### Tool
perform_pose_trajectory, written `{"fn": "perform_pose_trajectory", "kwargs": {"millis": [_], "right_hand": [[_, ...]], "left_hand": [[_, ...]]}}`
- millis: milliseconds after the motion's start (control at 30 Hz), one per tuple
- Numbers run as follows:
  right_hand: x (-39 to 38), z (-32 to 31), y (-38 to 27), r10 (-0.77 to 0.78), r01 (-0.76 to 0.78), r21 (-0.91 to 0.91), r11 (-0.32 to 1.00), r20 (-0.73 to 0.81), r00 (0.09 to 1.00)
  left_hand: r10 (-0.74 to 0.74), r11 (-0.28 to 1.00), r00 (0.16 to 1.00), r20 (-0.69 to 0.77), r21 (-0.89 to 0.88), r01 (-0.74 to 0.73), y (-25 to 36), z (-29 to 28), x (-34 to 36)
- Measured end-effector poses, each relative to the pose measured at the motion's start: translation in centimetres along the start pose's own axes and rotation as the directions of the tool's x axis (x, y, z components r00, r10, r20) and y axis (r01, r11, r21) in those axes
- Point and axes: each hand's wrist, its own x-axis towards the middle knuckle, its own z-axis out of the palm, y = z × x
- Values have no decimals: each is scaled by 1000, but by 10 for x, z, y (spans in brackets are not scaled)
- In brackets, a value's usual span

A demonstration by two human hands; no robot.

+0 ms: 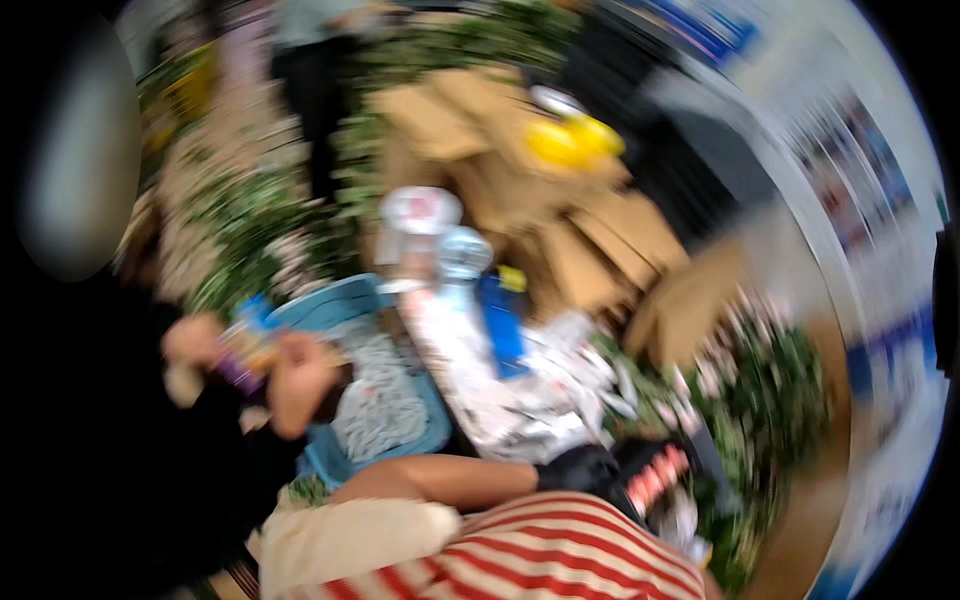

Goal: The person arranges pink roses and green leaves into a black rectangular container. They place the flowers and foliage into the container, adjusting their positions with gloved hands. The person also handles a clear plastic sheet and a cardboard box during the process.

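Note:
Everything is smeared by motion. From the lower left, my left forearm crosses in front of a red-and-white striped shirt [570, 540] and ends in a black glove, my left hand [585, 470]. Its fingers cannot be made out. Just right of it is a pink, ridged thing [657, 478]; whether I hold it is unclear. A dark shape beside that may be my right hand [640, 455], too blurred to read. Flower stems with green leaves and pale pink heads [760, 400] lie to the right.
At left, a person in black holds a colourful packet [245, 355] over a blue bin [435, 425] of pale strips. Ahead are a white-covered surface [500, 415], a blue object [502, 325], cardboard pieces [600, 250] and yellow items [570, 142]. Another person stands farther back, among greenery.

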Motion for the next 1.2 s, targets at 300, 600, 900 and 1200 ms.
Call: {"fn": "perform_pose_trajectory", "kwargs": {"millis": [300,600,900,1200], "right_hand": [[-28,-100,4,-362,289,-956,40,256,897],[-36,-116,18,-301,275,-956,101,235,924],[-28,-114,24,-382,247,-967,-58,250,889],[-17,-6,-113,-426,346,-911,-224,411,806]], "left_hand": [[-233,911,960,153,379,161,-11,48,18],[-247,881,831,498,473,-21,42,91,93],[-79,716,810,581,598,-360,8,108,95],[-176,924,884,432,382,-3,-12,108,84]]}}
